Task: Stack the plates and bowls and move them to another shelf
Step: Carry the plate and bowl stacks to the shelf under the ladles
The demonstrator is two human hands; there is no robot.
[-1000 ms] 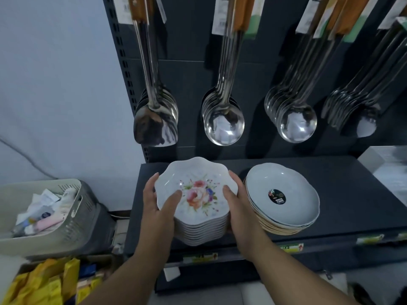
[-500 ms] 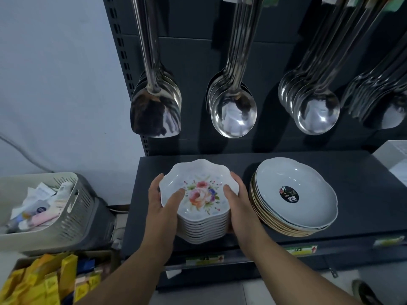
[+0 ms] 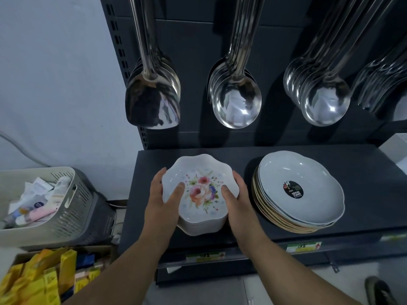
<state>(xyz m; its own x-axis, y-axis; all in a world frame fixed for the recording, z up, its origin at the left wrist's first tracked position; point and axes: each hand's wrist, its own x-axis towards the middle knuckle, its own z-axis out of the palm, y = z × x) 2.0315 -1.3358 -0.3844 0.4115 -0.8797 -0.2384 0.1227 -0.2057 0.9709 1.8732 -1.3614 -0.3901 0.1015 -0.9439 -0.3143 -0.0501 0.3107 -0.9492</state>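
A stack of white scalloped bowls [image 3: 201,192] with a flower print stands at the left of the dark shelf [image 3: 363,172]. My left hand [image 3: 164,201] grips its left side, thumb over the rim of the top bowl. My right hand [image 3: 239,200] grips its right side in the same way. To the right lies a stack of wide white plates [image 3: 299,190] with a black round sticker on the top one; neither hand touches it.
Steel ladles and spoons [image 3: 236,102] hang on the back panel above the shelf. A beige basket [image 3: 44,203] with tubes stands left, yellow packets [image 3: 37,280] below it. A white box [image 3: 394,148] sits at the shelf's right end.
Both hands keep their hold on the flowered bowl stack. The view has tilted down and come closer, so less of the stack's side shows.
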